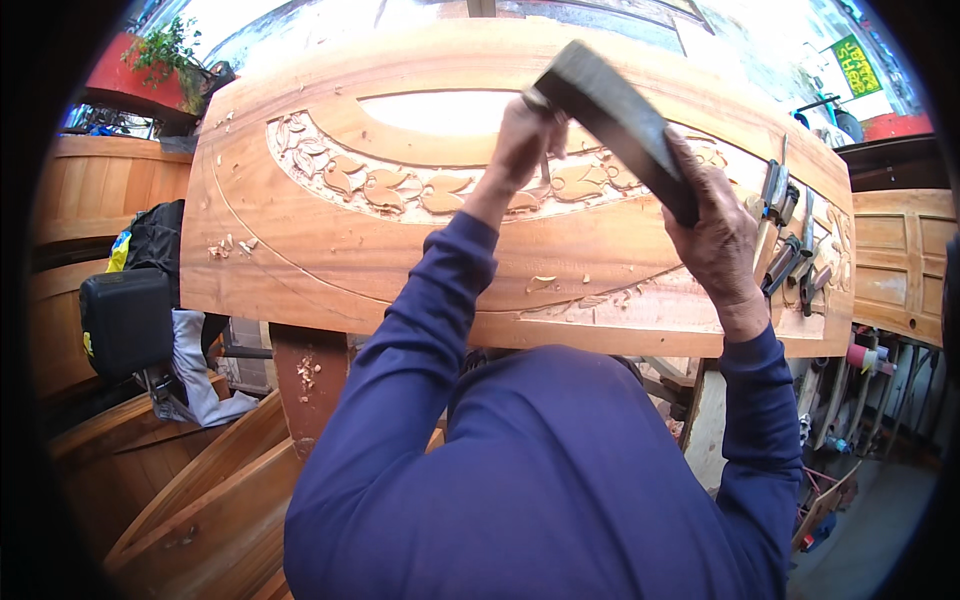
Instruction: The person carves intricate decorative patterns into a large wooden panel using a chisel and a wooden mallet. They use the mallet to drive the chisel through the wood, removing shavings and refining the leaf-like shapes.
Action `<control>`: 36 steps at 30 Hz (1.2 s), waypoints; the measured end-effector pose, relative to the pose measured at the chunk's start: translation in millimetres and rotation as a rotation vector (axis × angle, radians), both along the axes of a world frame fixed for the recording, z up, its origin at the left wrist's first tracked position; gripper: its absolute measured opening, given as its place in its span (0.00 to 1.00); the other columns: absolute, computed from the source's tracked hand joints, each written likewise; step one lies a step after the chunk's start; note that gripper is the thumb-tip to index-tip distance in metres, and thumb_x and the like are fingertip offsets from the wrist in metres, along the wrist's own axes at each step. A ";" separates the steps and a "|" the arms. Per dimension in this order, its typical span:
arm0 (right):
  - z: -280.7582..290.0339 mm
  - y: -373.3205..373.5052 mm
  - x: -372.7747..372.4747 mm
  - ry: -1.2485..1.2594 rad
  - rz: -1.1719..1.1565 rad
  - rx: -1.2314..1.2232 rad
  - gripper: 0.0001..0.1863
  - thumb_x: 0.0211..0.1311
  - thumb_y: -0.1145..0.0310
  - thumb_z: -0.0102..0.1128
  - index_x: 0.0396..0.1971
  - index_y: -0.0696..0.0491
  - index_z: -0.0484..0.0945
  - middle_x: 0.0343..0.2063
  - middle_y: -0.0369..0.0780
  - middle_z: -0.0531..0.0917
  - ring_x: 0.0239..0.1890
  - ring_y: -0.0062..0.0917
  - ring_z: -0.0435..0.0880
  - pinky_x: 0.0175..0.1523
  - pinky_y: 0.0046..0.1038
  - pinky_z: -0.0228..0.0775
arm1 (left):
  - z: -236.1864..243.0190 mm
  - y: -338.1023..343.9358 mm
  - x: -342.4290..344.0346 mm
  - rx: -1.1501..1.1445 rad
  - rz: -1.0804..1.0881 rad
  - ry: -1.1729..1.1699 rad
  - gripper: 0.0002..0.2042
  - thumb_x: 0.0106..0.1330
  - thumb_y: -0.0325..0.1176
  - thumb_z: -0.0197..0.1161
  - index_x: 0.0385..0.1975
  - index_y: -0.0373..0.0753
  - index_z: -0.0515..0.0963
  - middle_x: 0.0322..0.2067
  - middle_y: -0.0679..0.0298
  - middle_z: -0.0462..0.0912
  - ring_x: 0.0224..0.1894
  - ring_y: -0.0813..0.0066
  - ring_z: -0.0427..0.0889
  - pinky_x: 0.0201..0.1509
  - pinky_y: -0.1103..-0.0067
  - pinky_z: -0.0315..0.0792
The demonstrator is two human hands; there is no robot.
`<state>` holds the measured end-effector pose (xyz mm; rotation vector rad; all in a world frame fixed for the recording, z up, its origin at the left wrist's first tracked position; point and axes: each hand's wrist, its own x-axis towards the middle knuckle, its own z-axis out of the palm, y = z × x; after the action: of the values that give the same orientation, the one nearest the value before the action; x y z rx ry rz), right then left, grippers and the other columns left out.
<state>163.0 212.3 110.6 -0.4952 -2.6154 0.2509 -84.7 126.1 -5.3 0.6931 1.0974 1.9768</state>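
My right hand grips the near end of a long, dark rectangular block, slightly blurred and raised at a slant. Its far end is at the top of my left hand, which is closed on a thin carving tool; whether block and tool touch, I cannot tell. Both are over a wooden panel with a curved band of carved leaves and flower shapes. A pale oval lies inside the curve, and wood shavings are scattered on the panel's surface.
Several carving tools lie along the panel's right side. A black case and bag stand at the left beside stacked wooden panels. A panelled door and rods are at the right, a planter at the back left.
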 end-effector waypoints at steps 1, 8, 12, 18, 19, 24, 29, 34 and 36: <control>0.5 -0.7 2.5 0.055 -0.014 -0.052 0.48 0.54 0.78 0.71 0.75 0.30 0.66 0.41 0.40 0.84 0.39 0.32 0.88 0.42 0.36 0.83 | 6.1 3.2 -9.0 -0.014 0.029 -0.008 0.14 0.73 0.33 0.66 0.24 0.39 0.75 0.14 0.71 0.73 0.14 0.83 0.69 0.19 0.81 0.66; 20.9 3.0 18.0 0.356 -0.079 -0.310 0.44 0.57 0.81 0.73 0.74 0.45 0.65 0.49 0.39 0.86 0.47 0.25 0.86 0.54 0.29 0.79 | 17.0 -7.2 21.0 -0.090 -0.114 0.327 0.20 0.69 0.35 0.74 0.19 0.42 0.70 0.12 0.74 0.64 0.12 0.86 0.62 0.15 0.81 0.55; 69.1 -10.5 -4.6 0.715 -0.177 -0.432 0.21 0.60 0.78 0.75 0.52 0.57 0.78 0.39 0.35 0.83 0.39 0.18 0.82 0.49 0.22 0.77 | 21.0 -10.8 12.6 -0.135 -0.148 0.325 0.18 0.67 0.39 0.75 0.21 0.40 0.73 0.13 0.74 0.67 0.14 0.86 0.64 0.16 0.82 0.57; 14.1 -11.7 1.4 -0.179 0.046 0.210 0.40 0.56 0.80 0.67 0.72 0.47 0.70 0.34 0.43 0.80 0.30 0.35 0.83 0.36 0.34 0.78 | 14.1 -6.2 20.2 -0.071 -0.242 0.247 0.15 0.67 0.40 0.75 0.31 0.33 0.83 0.20 0.70 0.78 0.19 0.85 0.74 0.22 0.81 0.69; 17.2 -14.8 5.2 -0.183 0.015 0.170 0.46 0.52 0.81 0.69 0.74 0.43 0.67 0.38 0.44 0.81 0.33 0.35 0.84 0.38 0.34 0.79 | 11.5 -6.9 15.9 -0.041 -0.280 0.219 0.14 0.66 0.39 0.76 0.31 0.33 0.83 0.21 0.69 0.79 0.20 0.83 0.76 0.23 0.80 0.72; -2.5 -30.7 6.2 0.313 -0.110 -0.253 0.51 0.49 0.83 0.69 0.76 0.39 0.64 0.44 0.43 0.83 0.40 0.34 0.87 0.44 0.35 0.82 | 16.4 -9.4 12.8 -0.059 -0.349 0.324 0.15 0.66 0.39 0.76 0.27 0.34 0.81 0.20 0.67 0.79 0.21 0.82 0.78 0.24 0.80 0.73; -0.3 -21.2 15.4 -0.064 -0.122 0.061 0.49 0.51 0.82 0.67 0.75 0.36 0.65 0.38 0.39 0.83 0.36 0.36 0.86 0.41 0.37 0.81 | 19.2 -12.5 -18.4 -0.169 -0.543 0.447 0.14 0.63 0.40 0.78 0.33 0.35 0.86 0.25 0.66 0.85 0.27 0.80 0.84 0.29 0.79 0.78; -46.7 -71.2 69.9 0.198 -0.500 -0.402 0.47 0.59 0.78 0.71 0.77 0.52 0.58 0.70 0.52 0.73 0.68 0.40 0.76 0.68 0.35 0.70 | -10.0 -39.8 -106.8 0.141 0.133 0.156 0.16 0.76 0.50 0.61 0.31 0.45 0.82 0.21 0.67 0.82 0.26 0.76 0.86 0.40 0.70 0.85; -62.3 -105.8 85.0 0.153 -0.591 -0.389 0.49 0.58 0.76 0.74 0.78 0.51 0.58 0.66 0.54 0.76 0.64 0.39 0.80 0.66 0.37 0.72 | 27.2 -89.7 -130.6 0.326 0.117 -0.083 0.19 0.78 0.52 0.59 0.23 0.52 0.76 0.13 0.77 0.69 0.15 0.88 0.68 0.22 0.79 0.69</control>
<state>248.0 106.5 48.3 -1.2889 -2.1534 0.5712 -215.3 36.4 21.8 0.7199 0.7890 2.2929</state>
